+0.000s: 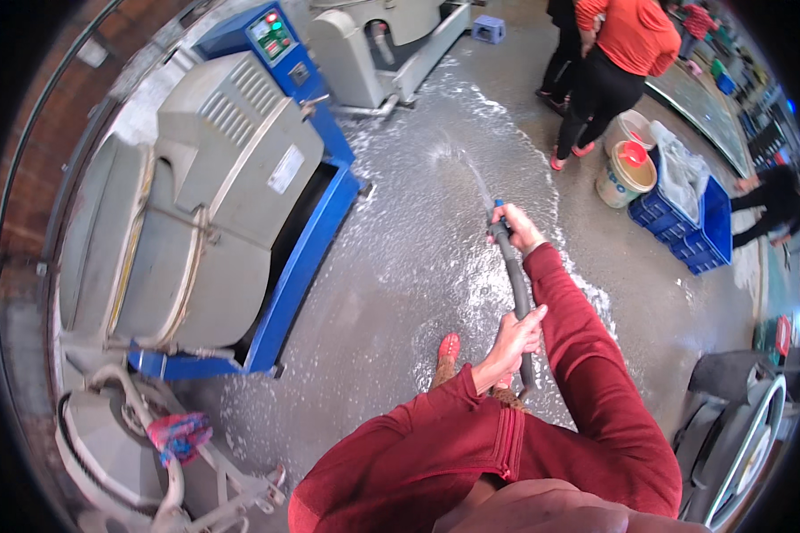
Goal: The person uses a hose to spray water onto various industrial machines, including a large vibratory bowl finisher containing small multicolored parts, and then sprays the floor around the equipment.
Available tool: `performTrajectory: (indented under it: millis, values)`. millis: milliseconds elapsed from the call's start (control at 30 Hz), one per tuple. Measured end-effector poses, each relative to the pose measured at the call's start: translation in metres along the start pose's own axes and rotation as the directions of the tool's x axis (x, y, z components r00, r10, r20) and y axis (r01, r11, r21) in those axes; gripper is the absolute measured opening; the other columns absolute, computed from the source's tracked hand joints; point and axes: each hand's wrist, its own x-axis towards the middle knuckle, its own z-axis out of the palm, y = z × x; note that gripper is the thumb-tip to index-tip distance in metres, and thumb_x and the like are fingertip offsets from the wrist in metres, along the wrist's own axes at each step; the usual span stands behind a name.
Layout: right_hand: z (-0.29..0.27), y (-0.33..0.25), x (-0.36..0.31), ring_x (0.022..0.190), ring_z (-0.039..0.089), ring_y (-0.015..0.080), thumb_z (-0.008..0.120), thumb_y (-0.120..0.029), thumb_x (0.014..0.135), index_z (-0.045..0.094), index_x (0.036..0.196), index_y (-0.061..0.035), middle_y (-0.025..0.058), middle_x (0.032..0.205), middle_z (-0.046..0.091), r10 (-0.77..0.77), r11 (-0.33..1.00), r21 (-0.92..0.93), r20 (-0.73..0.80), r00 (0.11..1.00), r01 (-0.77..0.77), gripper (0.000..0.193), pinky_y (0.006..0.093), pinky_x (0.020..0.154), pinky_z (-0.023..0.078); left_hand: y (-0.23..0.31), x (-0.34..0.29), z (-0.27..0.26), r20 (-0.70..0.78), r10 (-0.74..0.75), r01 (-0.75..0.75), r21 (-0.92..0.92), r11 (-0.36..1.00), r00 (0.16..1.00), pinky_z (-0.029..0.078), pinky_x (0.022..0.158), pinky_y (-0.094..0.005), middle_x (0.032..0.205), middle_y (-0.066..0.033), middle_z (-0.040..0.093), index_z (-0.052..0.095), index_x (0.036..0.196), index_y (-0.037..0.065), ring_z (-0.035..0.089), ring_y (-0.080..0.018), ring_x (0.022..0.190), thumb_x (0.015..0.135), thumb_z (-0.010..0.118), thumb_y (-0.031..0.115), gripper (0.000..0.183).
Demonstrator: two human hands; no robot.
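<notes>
A dark grey hose (516,277) runs between my two hands, and its blue nozzle (498,204) points forward and a little left. My right hand (518,226) is closed round the hose just behind the nozzle. Lower down, near my body, my left hand (512,343) is wrapped round the same hose. From the nozzle a water jet (476,173) strikes the concrete floor ahead. White foam and water spread over the wet floor (373,258) around my red shoes (449,345).
A grey machine (231,178) on a blue frame stands at the left, another grey machine (364,49) beyond it. Two people (609,67) stand at the far right, near buckets (627,175) and blue crates (684,222). A wheeled frame (164,453) is at lower left.
</notes>
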Motion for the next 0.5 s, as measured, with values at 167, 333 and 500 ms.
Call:
performTrajectory:
  millis: [167, 333, 500]
  values:
    - [-0.045, 0.072, 0.033, 0.051, 0.046, 0.0193, 0.054, -0.021, 0.064, 0.053, 0.065, -0.0112, 0.0033, 0.059, 0.047, 0.173, 0.951, -0.207, -0.256, 0.951, -0.229, 0.010, 0.0385, 0.043, 0.039, 0.017, 0.011, -0.030, -0.064, -0.199, 0.198, -0.018, 0.980, 0.978, 0.024, 0.035, -0.0209, 0.048, 0.0085, 0.029, 0.035, 0.065, 0.017, 0.027, -0.0023, 0.036, 0.083, 0.061, 0.030, 0.034]
    - [-0.072, 0.133, -0.031, 0.055, 0.044, 0.0202, 0.052, -0.025, 0.062, 0.056, 0.064, -0.0145, 0.0046, 0.066, 0.051, 0.213, 0.969, -0.034, -0.384, 0.899, -0.244, 0.011, 0.0374, 0.050, 0.035, 0.010, 0.000, -0.033, 0.032, -0.415, 0.416, -0.028, 0.909, 0.909, 0.033, 0.045, -0.0254, 0.047, 0.0071, 0.029, 0.039, 0.065, 0.014, 0.029, -0.0051, 0.038, 0.086, 0.056, 0.034, 0.033]
    - [-0.112, 0.193, -0.088, 0.060, 0.040, 0.0186, 0.047, -0.035, 0.069, 0.053, 0.063, -0.0138, 0.0024, 0.063, 0.046, 0.342, 0.939, 0.172, -0.544, 0.766, -0.297, 0.022, 0.0346, 0.056, 0.032, -0.022, -0.009, -0.020, 0.070, -0.617, 0.617, 0.012, 0.787, 0.784, 0.034, 0.047, -0.0245, 0.047, 0.0061, 0.029, 0.039, 0.069, 0.014, 0.028, -0.0057, 0.039, 0.087, 0.054, 0.035, 0.031]
